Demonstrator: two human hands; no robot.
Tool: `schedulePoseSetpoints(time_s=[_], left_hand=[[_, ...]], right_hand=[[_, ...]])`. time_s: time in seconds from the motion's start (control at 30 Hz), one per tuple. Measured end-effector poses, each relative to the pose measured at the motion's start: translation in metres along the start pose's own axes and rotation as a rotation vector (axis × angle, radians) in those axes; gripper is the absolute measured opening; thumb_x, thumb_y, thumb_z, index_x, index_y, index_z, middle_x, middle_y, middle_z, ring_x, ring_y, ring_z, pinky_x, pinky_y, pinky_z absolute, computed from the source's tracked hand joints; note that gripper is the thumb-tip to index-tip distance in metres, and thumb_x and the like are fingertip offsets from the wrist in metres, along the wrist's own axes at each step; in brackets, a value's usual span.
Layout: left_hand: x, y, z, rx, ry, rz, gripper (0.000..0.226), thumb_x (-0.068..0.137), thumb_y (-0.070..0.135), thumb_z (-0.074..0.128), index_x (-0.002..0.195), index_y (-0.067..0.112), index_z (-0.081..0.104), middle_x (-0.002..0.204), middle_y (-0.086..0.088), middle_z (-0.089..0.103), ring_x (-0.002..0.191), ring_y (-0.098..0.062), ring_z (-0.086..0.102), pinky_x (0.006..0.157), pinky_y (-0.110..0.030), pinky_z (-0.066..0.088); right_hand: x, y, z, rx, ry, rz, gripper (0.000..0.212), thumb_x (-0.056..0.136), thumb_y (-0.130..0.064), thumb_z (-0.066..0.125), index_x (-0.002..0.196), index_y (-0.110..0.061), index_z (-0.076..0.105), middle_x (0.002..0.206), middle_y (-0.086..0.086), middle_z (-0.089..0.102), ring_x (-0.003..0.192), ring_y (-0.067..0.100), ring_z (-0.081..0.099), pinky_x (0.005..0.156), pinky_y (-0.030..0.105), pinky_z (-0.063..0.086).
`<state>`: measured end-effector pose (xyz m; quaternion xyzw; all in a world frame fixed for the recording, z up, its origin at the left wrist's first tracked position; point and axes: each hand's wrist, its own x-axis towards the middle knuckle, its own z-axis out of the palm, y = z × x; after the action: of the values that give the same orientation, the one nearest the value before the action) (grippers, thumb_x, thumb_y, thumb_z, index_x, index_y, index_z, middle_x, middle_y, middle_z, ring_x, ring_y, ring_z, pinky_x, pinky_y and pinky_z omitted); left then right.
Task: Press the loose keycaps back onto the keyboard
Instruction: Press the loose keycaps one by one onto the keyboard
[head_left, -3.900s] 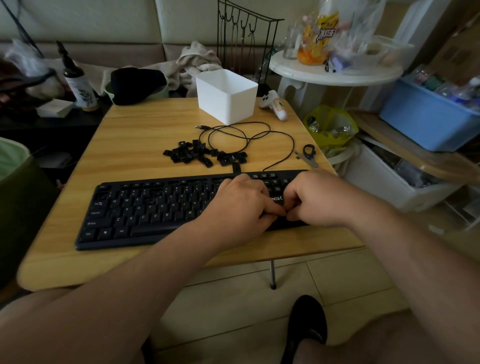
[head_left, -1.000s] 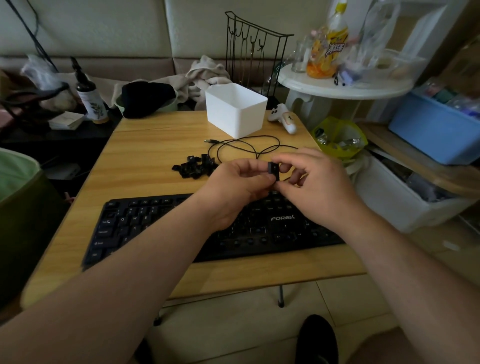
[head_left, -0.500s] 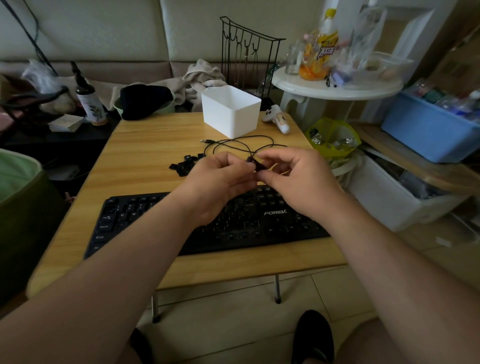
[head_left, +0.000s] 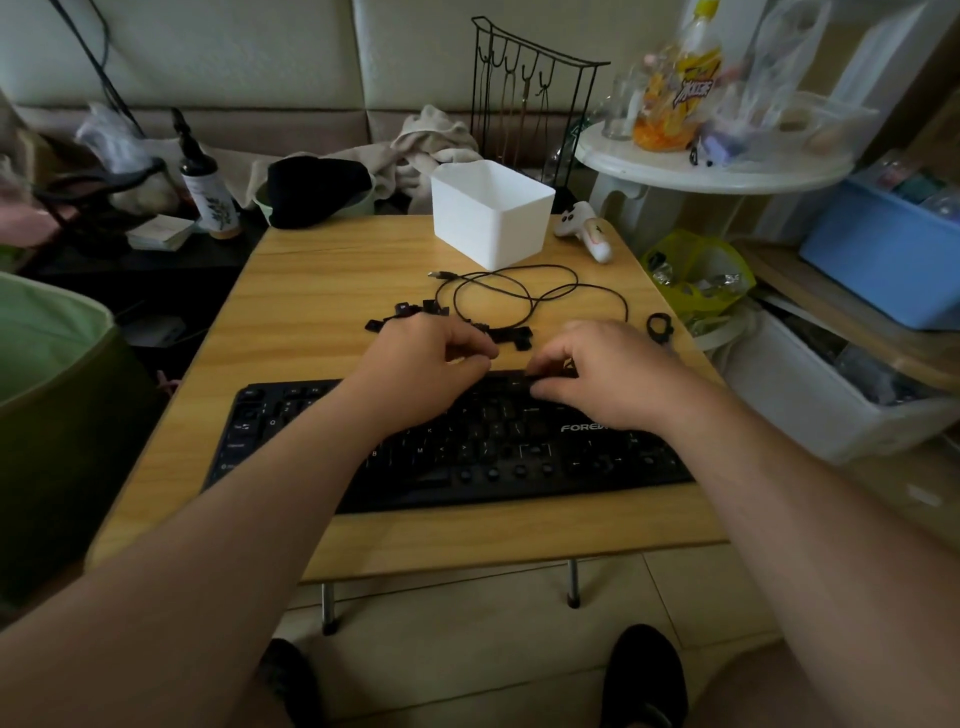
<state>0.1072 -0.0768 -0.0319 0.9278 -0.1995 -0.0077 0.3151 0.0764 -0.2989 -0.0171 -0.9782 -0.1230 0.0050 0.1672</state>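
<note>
Both hands dropped from mid-air; my right hand (head_left: 608, 376) pinches a keycap (head_left: 550, 370) at the keyboard's (head_left: 467, 457) far edge, left hand (head_left: 431, 364) curled beside, grip unclear.

The keyboard (head_left: 467, 441) lies along the table's (head_left: 322, 291) near edge. Loose keycaps (head_left: 400, 314) sit behind it, the box (head_left: 491, 215) farther back.

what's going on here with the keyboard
A person is refitting keycaps on a black keyboard on a wooden table. Both hands are at its top edge: the right hand has fingers curled down at the top row, seemingly seating a cap, and the left hand is curled beside it. A pile of loose keycaps waits behind, near the cable.
</note>
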Motion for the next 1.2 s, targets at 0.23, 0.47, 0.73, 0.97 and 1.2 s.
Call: schedulePoseSetpoints(time_s=[0.23,0.47,0.73,0.97,1.2], left_hand=[[0.006,-0.002,0.008,0.063,-0.055,0.012,0.012,0.094,0.045,0.069,0.101,0.04,0.077,0.094,0.022,0.068,0.09,0.002,0.057,0.087,-0.023,0.049],[0.007,-0.001,0.014,0.171,-0.075,-0.001,0.009,0.088,0.05,0.07,0.078,0.05,0.068,0.085,0.024,0.066,0.101,-0.013,0.061,0.105,-0.05,0.048],[0.008,0.0,0.015,0.108,-0.088,-0.087,0.01,0.085,0.047,0.071,0.078,0.05,0.066,0.087,0.021,0.063,0.102,-0.019,0.062,0.1,-0.054,0.051],[0.01,0.004,0.015,0.136,-0.075,-0.141,0.007,0.086,0.048,0.07,0.08,0.044,0.069,0.081,0.021,0.06,0.102,-0.019,0.059,0.103,-0.053,0.047],[0.011,-0.001,0.014,0.111,-0.075,-0.168,0.012,0.091,0.049,0.067,0.079,0.048,0.064,0.083,0.019,0.063,0.098,-0.021,0.062,0.101,-0.053,0.05]], right_hand=[[0.009,-0.001,0.01,0.043,-0.053,0.009,0.018,0.091,-0.043,0.075,0.109,-0.04,0.078,0.098,-0.017,0.061,0.092,0.004,0.054,0.067,0.019,0.038],[0.01,-0.007,0.018,0.141,-0.017,0.081,0.011,0.09,-0.031,0.075,0.097,-0.036,0.082,0.088,-0.021,0.064,0.08,-0.004,0.056,0.061,0.016,0.039],[0.009,-0.01,0.018,0.116,-0.024,0.098,0.013,0.095,-0.036,0.07,0.102,-0.036,0.081,0.091,-0.017,0.067,0.086,0.005,0.06,0.071,0.025,0.051],[0.009,-0.011,0.024,0.073,0.06,0.018,0.016,0.094,-0.032,0.073,0.107,-0.041,0.078,0.097,-0.018,0.062,0.101,0.016,0.059,0.091,0.045,0.054],[0.017,-0.009,0.022,-0.081,-0.043,-0.063,0.017,0.094,-0.043,0.07,0.11,-0.039,0.076,0.099,-0.011,0.059,0.107,0.021,0.052,0.094,0.051,0.048]])
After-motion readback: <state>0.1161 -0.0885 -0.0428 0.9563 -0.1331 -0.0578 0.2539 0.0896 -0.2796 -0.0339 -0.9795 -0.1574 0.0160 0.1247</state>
